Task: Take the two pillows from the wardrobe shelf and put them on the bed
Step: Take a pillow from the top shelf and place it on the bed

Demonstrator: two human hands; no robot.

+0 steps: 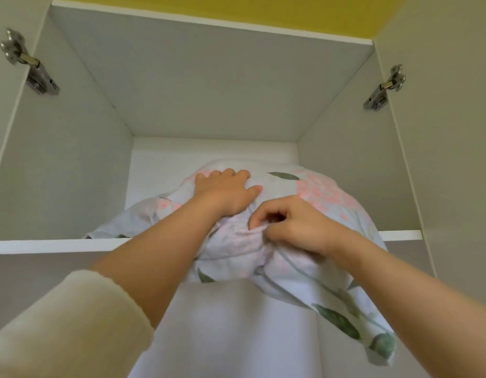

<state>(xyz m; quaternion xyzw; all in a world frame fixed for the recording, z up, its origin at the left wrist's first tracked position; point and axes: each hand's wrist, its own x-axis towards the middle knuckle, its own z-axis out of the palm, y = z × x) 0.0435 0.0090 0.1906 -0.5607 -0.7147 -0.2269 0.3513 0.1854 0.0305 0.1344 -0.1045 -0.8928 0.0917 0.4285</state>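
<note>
A pillow (326, 195) in a pale floral case with pink blooms and green leaves lies on the white wardrobe shelf (45, 245), its near end hanging over the shelf's front edge. My left hand (225, 190) lies on top of the pillow, fingers spread and pressing into it. My right hand (291, 225) pinches a bunched fold of the case at the front. A second pillow does not show as a separate thing.
The wardrobe compartment is open, with grey side walls and a back panel (209, 83). Both doors stand wide, with metal hinges at left (29, 64) and right (383, 88). A plain white cloth surface (222, 336) hangs below the pillow.
</note>
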